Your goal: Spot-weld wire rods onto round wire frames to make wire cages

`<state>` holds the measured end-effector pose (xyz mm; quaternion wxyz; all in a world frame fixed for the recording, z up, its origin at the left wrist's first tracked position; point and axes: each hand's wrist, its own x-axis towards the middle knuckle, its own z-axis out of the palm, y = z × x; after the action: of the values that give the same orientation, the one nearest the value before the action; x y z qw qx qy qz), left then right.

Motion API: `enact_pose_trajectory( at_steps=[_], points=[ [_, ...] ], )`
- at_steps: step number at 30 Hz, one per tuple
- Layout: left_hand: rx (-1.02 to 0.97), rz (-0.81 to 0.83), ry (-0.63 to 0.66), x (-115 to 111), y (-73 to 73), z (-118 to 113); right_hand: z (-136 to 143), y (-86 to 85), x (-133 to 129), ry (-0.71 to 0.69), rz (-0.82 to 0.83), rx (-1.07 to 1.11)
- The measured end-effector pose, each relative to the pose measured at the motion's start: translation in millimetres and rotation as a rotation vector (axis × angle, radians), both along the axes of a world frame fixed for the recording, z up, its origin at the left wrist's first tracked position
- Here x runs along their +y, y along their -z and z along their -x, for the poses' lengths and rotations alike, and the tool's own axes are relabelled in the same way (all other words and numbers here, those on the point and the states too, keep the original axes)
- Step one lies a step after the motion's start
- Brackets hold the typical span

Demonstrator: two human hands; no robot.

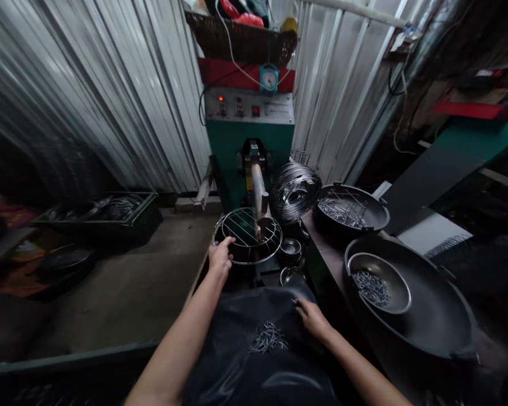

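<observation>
My left hand [220, 255] is closed on the near left rim of a round wire rack [248, 263], a double ring crossed by thin straight wires. The rack lies level under the metal arm [259, 189] of a green machine [224, 146], whose tip meets its right side. Lower right, my right hand [313, 317] is pinched at the fingertips, over the edge of a dark apron [237, 327]; a tiny metal piece seems to show there, too small to be sure of. A heap of short bent wire pieces [267, 338] rests on the apron.
Right of me, a big black pan [436, 316] holds a metal bowl [400, 301] of wire pieces. Behind it stands another black pan [375, 211] with wire grids. A wire coil [295, 192] sits beside the machine. Crates [148, 206] stand at left.
</observation>
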<state>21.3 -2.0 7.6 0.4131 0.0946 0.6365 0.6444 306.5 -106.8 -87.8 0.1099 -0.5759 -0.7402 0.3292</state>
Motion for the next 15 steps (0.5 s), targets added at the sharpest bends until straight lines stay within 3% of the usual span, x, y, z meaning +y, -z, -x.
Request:
enact_pose_trajectory(
  at_steps=[4, 11, 15],
  points=[
    [0.010, -0.064, -0.017, -3.8, 11.5, -6.2, 1.5, 5.4, 5.6, -0.009, 0.022, 0.086],
    [-0.062, -0.143, -0.033, -6.3, 17.0, -10.6, 32.1, 2.4, -21.7, -0.339, 0.161, -0.150],
    [-0.044, -0.128, -0.040, -6.5, 14.6, -9.2, 42.9, 0.8, -20.0, -0.319, 0.155, 0.029]
  ],
)
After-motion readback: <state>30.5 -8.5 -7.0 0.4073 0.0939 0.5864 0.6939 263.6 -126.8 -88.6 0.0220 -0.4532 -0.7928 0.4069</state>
